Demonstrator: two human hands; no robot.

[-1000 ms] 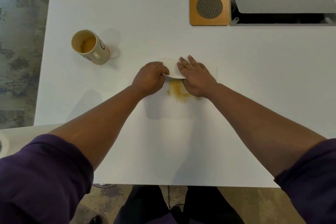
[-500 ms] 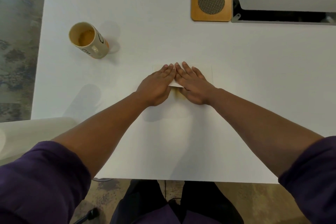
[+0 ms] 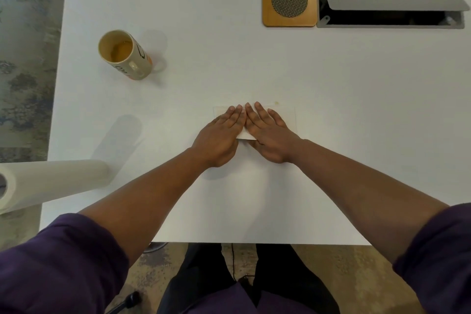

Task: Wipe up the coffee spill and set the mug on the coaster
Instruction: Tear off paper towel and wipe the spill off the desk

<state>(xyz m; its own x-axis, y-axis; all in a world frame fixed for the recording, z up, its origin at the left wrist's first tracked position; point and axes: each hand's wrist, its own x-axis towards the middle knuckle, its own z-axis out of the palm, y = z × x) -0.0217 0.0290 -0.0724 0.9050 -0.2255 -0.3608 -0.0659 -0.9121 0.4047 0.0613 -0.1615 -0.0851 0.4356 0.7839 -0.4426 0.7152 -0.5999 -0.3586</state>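
Paper towel (image 3: 290, 116) pressed flat under left hand (image 3: 221, 135) and right hand (image 3: 270, 135), fingers straight. Mug (image 3: 125, 55), far left: dark lettering seen, unreadable. Coaster (image 3: 289, 0), far right, unmarked.

A single head-worn wide-angle view looks steeply down and forward from above the person's own arms. The left hand (image 3: 221, 137) and right hand (image 3: 269, 135) sit near centre, close below. Beyond the hands the white table (image 3: 331, 84) runs to the frame's top; behind them, floor shows.
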